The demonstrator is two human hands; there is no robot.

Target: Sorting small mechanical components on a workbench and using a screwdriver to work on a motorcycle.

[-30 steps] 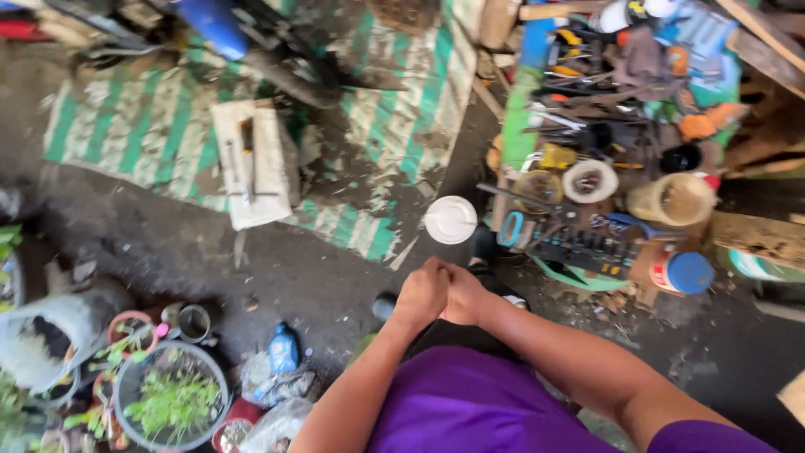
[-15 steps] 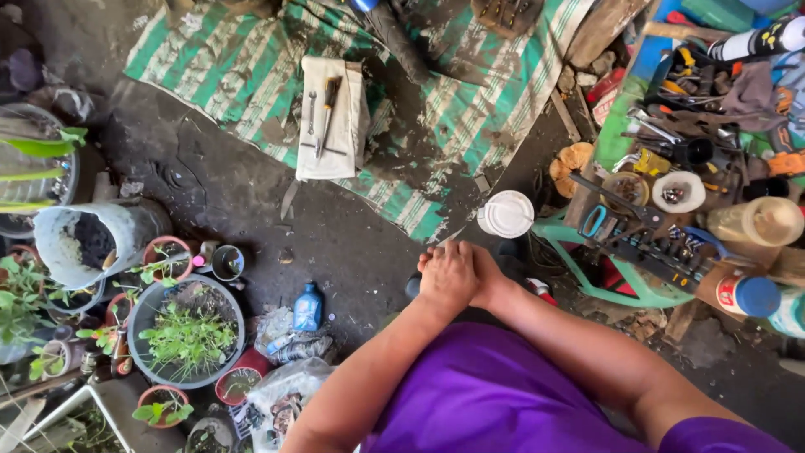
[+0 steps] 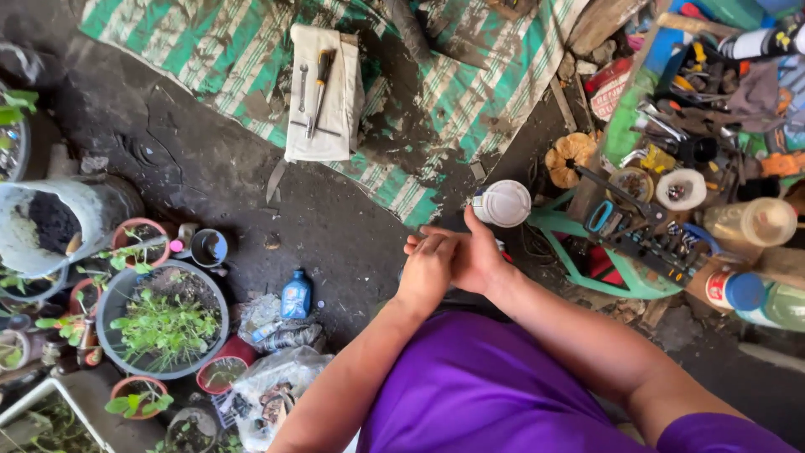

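Plainly: two bare hands pressed together above a cluttered workshop floor

Nearest the camera sits the purple shirt [image 3: 495, 394], with both forearms reaching forward from it; the left hand [image 3: 426, 270] and the right hand [image 3: 476, 256] meet in front of the body, palm laid against palm, fingers loosely overlapped, so neither is spread open nor visibly gripping any object; whether something small lies hidden between them cannot be told; just beyond the fingertips stands a white round lidded container [image 3: 506, 203], close enough to be the nearest thing to the hands, apparently set where it is easy to reach; to the right a green plastic stool [image 3: 622, 270] bears a crowded heap of tools and a roll of tape [image 3: 681, 189], probably kept off the dirty ground for that reason; to the left, on the dark floor, a small blue bottle [image 3: 295, 294] stands beside crumpled plastic bags, with a round planter of green seedlings [image 3: 163, 317] near it; farther off, a green striped mat [image 3: 436, 92] covers the ground, and on it a white block [image 3: 324, 92] carries a screwdriver [image 3: 319, 84] laid flat along its top, likely so it stays clean and easy to find
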